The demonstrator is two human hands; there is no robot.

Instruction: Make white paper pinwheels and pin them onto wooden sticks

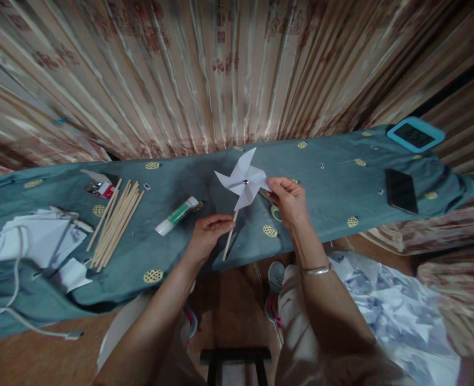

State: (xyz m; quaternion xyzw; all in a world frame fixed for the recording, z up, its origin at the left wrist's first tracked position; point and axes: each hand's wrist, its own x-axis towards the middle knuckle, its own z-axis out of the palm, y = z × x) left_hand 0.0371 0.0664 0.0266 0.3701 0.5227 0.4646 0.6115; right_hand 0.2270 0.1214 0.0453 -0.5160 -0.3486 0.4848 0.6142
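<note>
A white paper pinwheel with a shiny round pin at its centre is held up over the cloth-covered table. It is mounted on a thin wooden stick, which slants down toward me. My left hand pinches this stick just below the paper blades. With thumb and fingertips, my right hand grips the right-hand blade of the pinwheel. Scissors lie partly hidden behind my right hand. Left of the pinwheel, a green and white glue stick rests on the cloth.
Several wooden sticks lie on the left, near a small packet of pins and white paper pieces. A white cable hangs there. A phone and a blue-framed clock sit at right. Below is a paper-filled bag.
</note>
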